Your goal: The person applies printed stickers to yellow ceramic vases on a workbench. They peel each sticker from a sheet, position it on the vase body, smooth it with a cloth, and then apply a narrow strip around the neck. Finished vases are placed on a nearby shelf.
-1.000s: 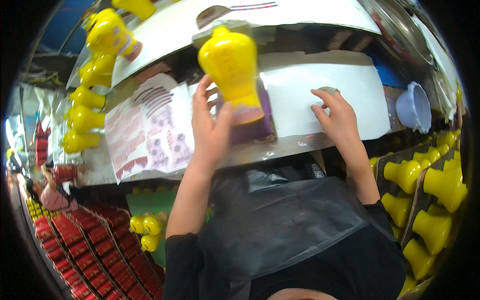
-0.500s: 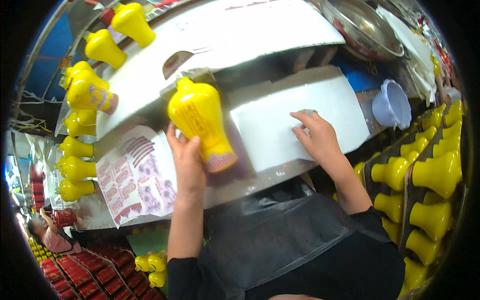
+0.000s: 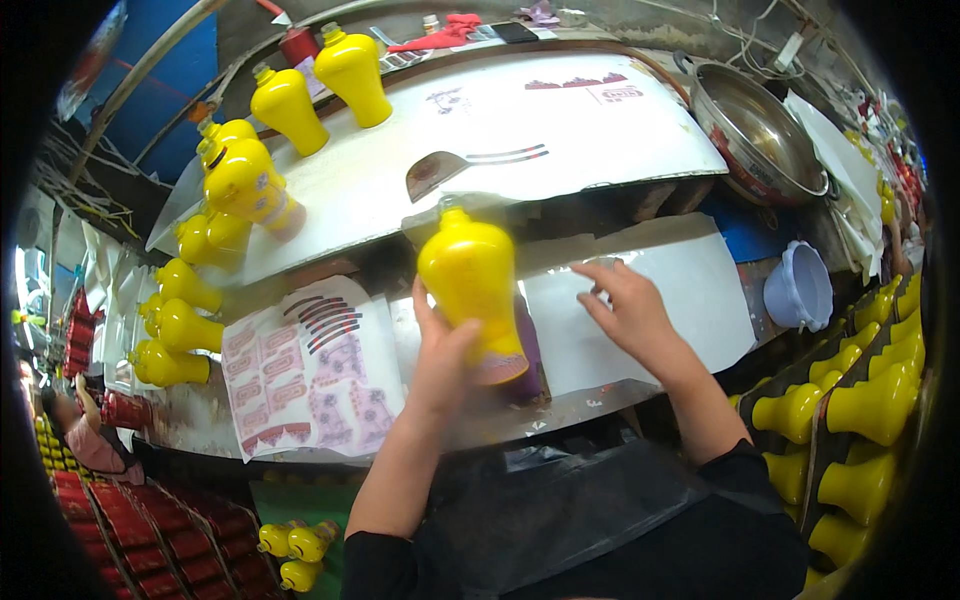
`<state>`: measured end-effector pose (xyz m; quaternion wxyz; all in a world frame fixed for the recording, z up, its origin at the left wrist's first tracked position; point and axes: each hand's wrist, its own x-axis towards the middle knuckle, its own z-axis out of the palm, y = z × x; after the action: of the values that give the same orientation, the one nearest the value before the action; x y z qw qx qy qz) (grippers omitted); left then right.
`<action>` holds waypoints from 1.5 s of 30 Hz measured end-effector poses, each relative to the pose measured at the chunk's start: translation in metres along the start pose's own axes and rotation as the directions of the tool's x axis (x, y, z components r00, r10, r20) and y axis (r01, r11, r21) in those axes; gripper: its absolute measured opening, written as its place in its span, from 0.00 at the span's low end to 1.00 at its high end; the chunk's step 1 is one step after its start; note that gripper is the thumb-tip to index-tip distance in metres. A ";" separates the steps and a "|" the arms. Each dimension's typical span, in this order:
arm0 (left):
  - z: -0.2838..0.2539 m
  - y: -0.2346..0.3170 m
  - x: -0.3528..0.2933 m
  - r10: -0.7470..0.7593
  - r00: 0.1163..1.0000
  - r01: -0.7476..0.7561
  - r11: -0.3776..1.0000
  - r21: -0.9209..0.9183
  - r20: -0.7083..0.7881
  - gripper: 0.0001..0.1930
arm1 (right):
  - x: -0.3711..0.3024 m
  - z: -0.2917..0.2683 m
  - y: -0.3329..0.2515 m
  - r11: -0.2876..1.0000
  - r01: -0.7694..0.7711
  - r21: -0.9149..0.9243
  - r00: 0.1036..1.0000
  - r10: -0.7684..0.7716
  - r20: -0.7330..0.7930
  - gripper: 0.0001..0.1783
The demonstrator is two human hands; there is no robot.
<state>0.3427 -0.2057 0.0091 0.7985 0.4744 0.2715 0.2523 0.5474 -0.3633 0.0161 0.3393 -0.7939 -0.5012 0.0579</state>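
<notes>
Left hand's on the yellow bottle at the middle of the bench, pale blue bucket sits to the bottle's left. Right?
Not quite: the pale blue bucket sits to the right of the yellow bottle, as the head view shows. The left hand is on the bottle.

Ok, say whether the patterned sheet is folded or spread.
Spread: the patterned sheet lies opened out, its rows of printed motifs in view.

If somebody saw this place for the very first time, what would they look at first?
Probably the shiny yellow bottle in the middle, with the left hand at its lower left side. Next might come the yellow bottles standing at the upper left and the yellow pieces crowding the lower right. The big metal bowl at the upper right stands out too.
</notes>
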 end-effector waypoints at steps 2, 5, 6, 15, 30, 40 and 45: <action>0.001 0.002 -0.001 0.028 0.999 -0.030 0.997 0.078 0.033 0.52 | 0.029 -0.007 -0.006 0.996 0.087 0.006 0.995 -0.086 -0.044 0.20; 0.001 0.002 -0.003 0.032 0.999 -0.035 0.994 0.106 0.025 0.54 | 0.094 -0.009 -0.014 0.972 0.232 -0.040 0.965 -0.235 -0.120 0.20; 0.000 0.001 -0.003 0.031 0.999 -0.033 0.994 0.101 0.018 0.54 | 0.117 -0.006 -0.018 0.948 0.310 -0.074 0.938 -0.317 -0.138 0.20; -0.009 0.004 -0.003 0.062 0.995 -0.068 0.995 0.068 0.080 0.52 | 0.244 0.058 -0.070 0.868 0.412 -0.278 0.898 -0.334 0.287 0.23; -0.034 -0.024 -0.013 0.236 0.966 -0.195 0.935 0.295 -0.107 0.27 | 0.179 -0.019 -0.066 0.707 0.016 0.707 0.975 -0.167 0.144 0.11; -0.024 -0.031 -0.018 0.383 0.921 -0.323 0.850 0.416 -0.068 0.29 | 0.029 -0.003 -0.022 0.764 -0.458 0.454 0.827 0.180 0.533 0.20; -0.024 -0.026 -0.015 0.443 0.896 -0.356 0.743 0.567 -0.018 0.31 | 0.010 0.043 -0.032 0.718 -0.363 0.593 0.873 0.040 0.486 0.32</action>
<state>0.3195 -0.2121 -0.0212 0.5318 0.7099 0.2837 0.3642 0.5095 -0.3261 0.0051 0.4698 -0.6354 -0.4174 0.4487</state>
